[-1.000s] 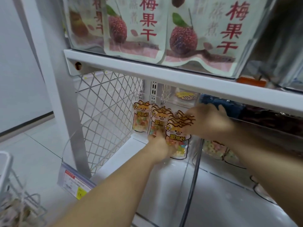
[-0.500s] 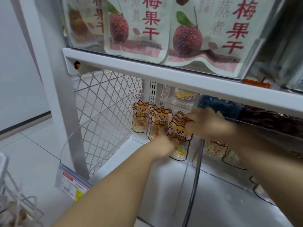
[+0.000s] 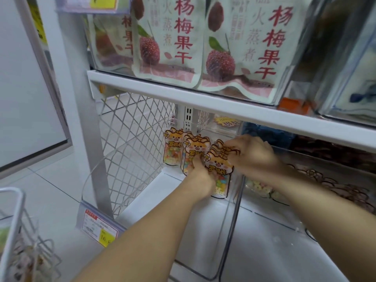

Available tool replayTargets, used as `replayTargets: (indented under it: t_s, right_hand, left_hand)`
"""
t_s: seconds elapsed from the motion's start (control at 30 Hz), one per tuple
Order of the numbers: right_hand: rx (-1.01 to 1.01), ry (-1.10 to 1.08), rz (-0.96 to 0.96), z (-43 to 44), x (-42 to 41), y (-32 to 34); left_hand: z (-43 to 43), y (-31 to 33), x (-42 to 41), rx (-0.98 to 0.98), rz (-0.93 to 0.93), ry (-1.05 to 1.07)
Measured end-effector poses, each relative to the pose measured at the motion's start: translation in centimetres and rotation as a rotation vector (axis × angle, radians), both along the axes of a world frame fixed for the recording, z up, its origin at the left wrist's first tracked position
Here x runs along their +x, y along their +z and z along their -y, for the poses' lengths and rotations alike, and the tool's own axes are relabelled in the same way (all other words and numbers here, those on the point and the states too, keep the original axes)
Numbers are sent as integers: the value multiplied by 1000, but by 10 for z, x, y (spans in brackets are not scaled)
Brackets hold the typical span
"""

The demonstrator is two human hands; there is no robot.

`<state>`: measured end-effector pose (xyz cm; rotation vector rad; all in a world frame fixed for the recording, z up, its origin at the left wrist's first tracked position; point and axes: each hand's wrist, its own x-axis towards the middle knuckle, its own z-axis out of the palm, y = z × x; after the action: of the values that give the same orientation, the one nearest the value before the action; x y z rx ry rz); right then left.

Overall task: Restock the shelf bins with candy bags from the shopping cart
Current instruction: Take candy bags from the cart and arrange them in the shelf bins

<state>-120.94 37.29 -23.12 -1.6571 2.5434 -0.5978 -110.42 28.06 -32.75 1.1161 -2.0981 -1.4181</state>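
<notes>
A front stack [image 3: 218,169] of cat-faced candy bags is held upright near the back right corner of a clear bin [image 3: 105,169] on the lower shelf [image 3: 162,192]. It is grasped from both sides. The grip of the left hand [image 3: 200,176] is closed on the stack's lower left edge, with the fingers curled against the coloured sweets. The grip of the right hand [image 3: 252,153] is closed over the tops of the bags, which are pinched between its fingertips. Two more rows of the same candy bags [image 3: 173,151] are stood against the bin's back wall, just left of the held stack, and the nearer row is touched by the left hand.

The rest of the bin floor is seen as bare white – its curved front wall carries a price tag [image 3: 100,228] at the front left corner. Beyond the bin's right wall, bags of ring sweets [image 3: 262,188] are laid in a neighbouring bin. A wire mesh panel [image 3: 130,129] closes the shelf's left end. On the upper shelf [image 3: 203,98], large pouches [image 3: 240,47] printed with red berries are lined up along the front edge. The white-framed shopping cart [image 3: 12,220] is seen at the lower left, well apart from the hands.
</notes>
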Motion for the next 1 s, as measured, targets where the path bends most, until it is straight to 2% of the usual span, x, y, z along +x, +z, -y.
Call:
replayTargets:
  t_s: [0.13,0.23,0.3,0.4,0.57,0.73,0.9,0.93,1.0]
  right_hand:
    - [8,9,-18,-17,16,4]
    - [-5,93,-14,-36,38,4]
    - [-53,173,72,-49,57,5]
    - [-129,263,166,-59,94,11]
    - [-169,539,282,-57,184,23]
    - [-22,830,286,-50,264,26]
    - [87,909,240,-34,321,12]
    - [140,919,206,-31,327,5]
    - [225,935,18,-25,335,-10]
  left_hand:
    - [0,-9,4,-53,-58,51]
    - [-45,36,42,-125,-35,66]
    - [-69,54,69,-172,-1,83]
    - [-100,77,124,-208,-9,175]
    - [-151,103,243,-320,-27,365]
    - [-184,111,351,-552,212,528]
    - [-195,111,428,-643,548,697]
    - [-195,111,437,-656,614,713]
    - [-194,111,447,-684,681,723]
